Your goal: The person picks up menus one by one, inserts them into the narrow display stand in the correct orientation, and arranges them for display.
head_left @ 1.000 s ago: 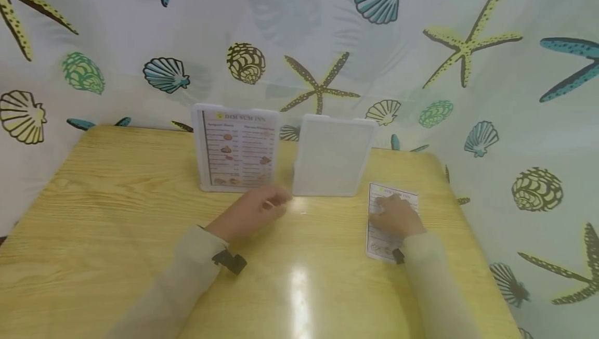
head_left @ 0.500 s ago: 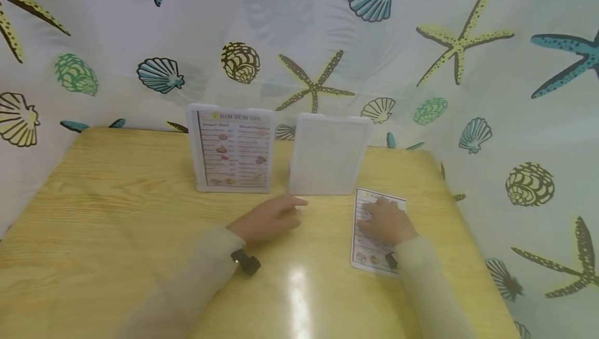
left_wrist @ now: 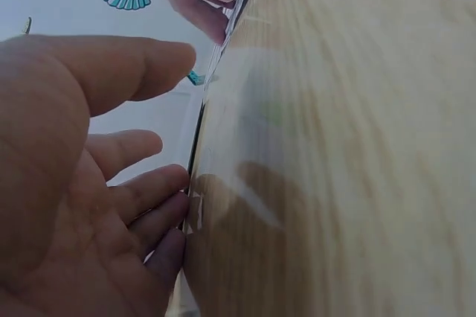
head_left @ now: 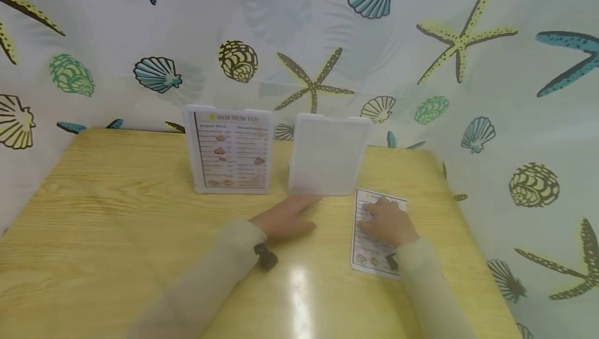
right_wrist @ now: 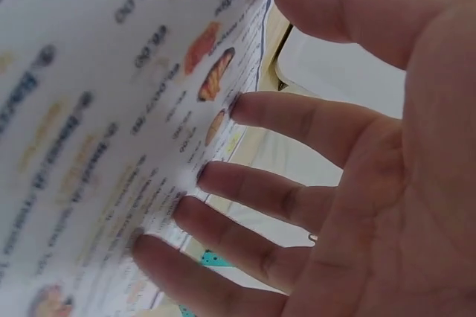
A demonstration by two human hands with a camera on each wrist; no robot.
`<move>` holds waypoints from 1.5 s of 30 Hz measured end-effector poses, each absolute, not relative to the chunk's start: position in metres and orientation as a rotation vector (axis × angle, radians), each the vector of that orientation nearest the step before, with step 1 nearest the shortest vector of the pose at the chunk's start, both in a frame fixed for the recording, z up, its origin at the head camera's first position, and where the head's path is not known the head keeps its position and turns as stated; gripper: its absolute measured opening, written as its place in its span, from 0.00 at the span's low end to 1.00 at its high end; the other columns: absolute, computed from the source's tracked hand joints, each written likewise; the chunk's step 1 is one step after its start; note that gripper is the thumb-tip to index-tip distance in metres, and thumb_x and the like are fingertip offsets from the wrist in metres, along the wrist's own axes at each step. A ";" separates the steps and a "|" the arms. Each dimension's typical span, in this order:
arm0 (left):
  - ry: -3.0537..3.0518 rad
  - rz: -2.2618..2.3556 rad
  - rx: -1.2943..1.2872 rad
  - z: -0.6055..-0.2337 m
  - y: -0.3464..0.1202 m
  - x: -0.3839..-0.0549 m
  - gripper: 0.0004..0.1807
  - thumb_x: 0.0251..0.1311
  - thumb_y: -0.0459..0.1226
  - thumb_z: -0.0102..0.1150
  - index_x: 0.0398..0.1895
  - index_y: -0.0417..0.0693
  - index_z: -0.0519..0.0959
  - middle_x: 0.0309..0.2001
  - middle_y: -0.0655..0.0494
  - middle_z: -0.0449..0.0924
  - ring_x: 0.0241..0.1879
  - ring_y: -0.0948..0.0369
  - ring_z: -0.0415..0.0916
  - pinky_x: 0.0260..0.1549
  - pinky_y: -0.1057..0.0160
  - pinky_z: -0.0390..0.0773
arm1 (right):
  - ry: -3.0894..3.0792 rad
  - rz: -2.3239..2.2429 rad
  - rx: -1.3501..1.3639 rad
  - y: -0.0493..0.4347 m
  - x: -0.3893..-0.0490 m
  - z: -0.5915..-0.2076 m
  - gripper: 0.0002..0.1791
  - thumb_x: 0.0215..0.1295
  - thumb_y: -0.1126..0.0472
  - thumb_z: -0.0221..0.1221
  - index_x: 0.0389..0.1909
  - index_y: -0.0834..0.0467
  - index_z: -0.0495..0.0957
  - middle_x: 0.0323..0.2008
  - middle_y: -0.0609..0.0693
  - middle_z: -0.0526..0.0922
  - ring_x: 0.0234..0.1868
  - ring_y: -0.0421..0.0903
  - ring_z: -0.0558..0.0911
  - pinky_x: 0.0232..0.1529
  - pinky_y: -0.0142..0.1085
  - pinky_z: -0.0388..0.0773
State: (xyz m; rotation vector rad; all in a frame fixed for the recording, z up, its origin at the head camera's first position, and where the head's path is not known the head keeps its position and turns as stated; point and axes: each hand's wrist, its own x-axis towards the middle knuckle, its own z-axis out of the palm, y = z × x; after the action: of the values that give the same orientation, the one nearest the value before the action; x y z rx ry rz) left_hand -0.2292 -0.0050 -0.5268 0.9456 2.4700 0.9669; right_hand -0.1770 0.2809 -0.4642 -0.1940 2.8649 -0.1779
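My left hand (head_left: 284, 219) rests low over the table in front of a blank white display stand (head_left: 327, 157). Its fingers are loosely extended, and in the left wrist view the fingertips (left_wrist: 175, 177) meet the glossy tabletop, with nothing gripped. A printed menu sheet (head_left: 367, 250) lies flat on the table to the right, headed like the one in the other stand. Spread fingers of my right hand (head_left: 389, 220) rest on this sheet. The right wrist view shows those fingertips (right_wrist: 245, 107) touching the printed face, thumb held off it. Part of the sheet is hidden under the hand and sleeve.
Left of the blank stand, a second white stand (head_left: 234, 152) holds a "Dim Sum Inn" menu upright. Both are near the back of the wood-grain table (head_left: 117, 214). A curtain (head_left: 196, 11) with shells and starfish hangs behind and along the right side.
My left hand has moved right along the table, its fingers straightening. The menu sheet has slid slightly left and toward me under my right hand, then stayed put. The view has shifted slightly.
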 end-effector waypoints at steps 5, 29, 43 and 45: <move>2.450 0.937 0.931 -0.517 0.002 -0.230 0.48 0.67 0.48 0.63 0.83 0.46 0.50 0.82 0.48 0.49 0.81 0.52 0.46 0.79 0.54 0.46 | 2.890 -0.189 -0.212 0.274 -0.175 -0.458 0.30 0.71 0.45 0.60 0.69 0.57 0.76 0.66 0.63 0.75 0.67 0.66 0.73 0.64 0.63 0.72; 2.441 1.006 0.839 -0.504 -0.030 -0.219 0.30 0.70 0.47 0.61 0.73 0.50 0.71 0.72 0.54 0.72 0.73 0.55 0.66 0.73 0.54 0.63 | 2.833 -0.164 -0.448 0.215 -0.171 -0.457 0.30 0.70 0.42 0.62 0.69 0.49 0.77 0.53 0.55 0.77 0.45 0.50 0.75 0.46 0.48 0.80; 2.433 0.969 0.992 -0.502 -0.035 -0.211 0.32 0.72 0.47 0.59 0.77 0.57 0.67 0.77 0.57 0.65 0.78 0.57 0.58 0.77 0.54 0.55 | 2.744 -0.307 -0.412 0.209 -0.135 -0.451 0.29 0.68 0.45 0.64 0.69 0.48 0.78 0.63 0.58 0.75 0.61 0.58 0.77 0.57 0.57 0.80; 2.419 0.976 1.007 -0.507 -0.027 -0.218 0.32 0.73 0.47 0.58 0.77 0.58 0.66 0.77 0.58 0.64 0.78 0.57 0.58 0.77 0.54 0.55 | 2.726 -0.349 -0.395 0.207 -0.130 -0.451 0.29 0.68 0.45 0.64 0.68 0.49 0.78 0.68 0.59 0.72 0.66 0.62 0.74 0.61 0.59 0.77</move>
State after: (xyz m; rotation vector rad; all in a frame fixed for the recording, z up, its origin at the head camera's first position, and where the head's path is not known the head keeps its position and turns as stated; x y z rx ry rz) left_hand -0.2178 -0.0271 -0.5071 1.0070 2.4190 0.9759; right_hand -0.1303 0.2073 -0.4506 -0.3951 2.7258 -0.3486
